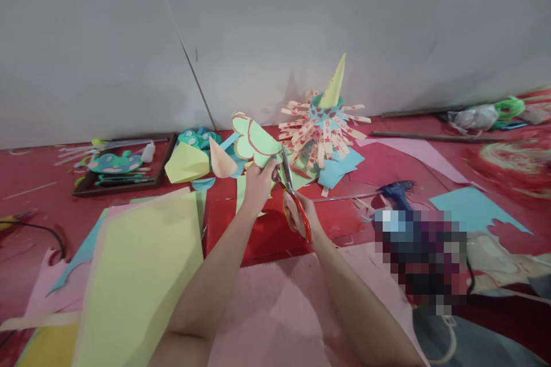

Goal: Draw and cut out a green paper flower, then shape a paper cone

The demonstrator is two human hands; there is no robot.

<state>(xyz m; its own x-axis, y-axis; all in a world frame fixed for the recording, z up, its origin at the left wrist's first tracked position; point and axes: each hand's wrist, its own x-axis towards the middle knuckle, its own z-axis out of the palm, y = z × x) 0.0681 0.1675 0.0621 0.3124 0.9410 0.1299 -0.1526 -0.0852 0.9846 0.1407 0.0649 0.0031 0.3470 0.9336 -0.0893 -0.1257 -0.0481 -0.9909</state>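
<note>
Holding green paper (249,136) is the left grip (258,182), in the middle of the frame, with its fingers pinched on the low right end. The paper has a bumpy edge on its left side and red lines on it. The right grip (305,212), just beside it, is closed round the red handles of the scissors (288,167). The blades point up and meet the paper's right edge. Up and to the right, a yellow cone (334,83) leans out of a ring with lots of strips (310,133) poking out all round. Left of the paper sits a small peach cone (220,160). A brown tray (169,161) is at the left of the frame, with a white bottle (148,152) in it. A big yellow sheet (146,264) lies at the lower left on the red worktop (26,175).
</note>
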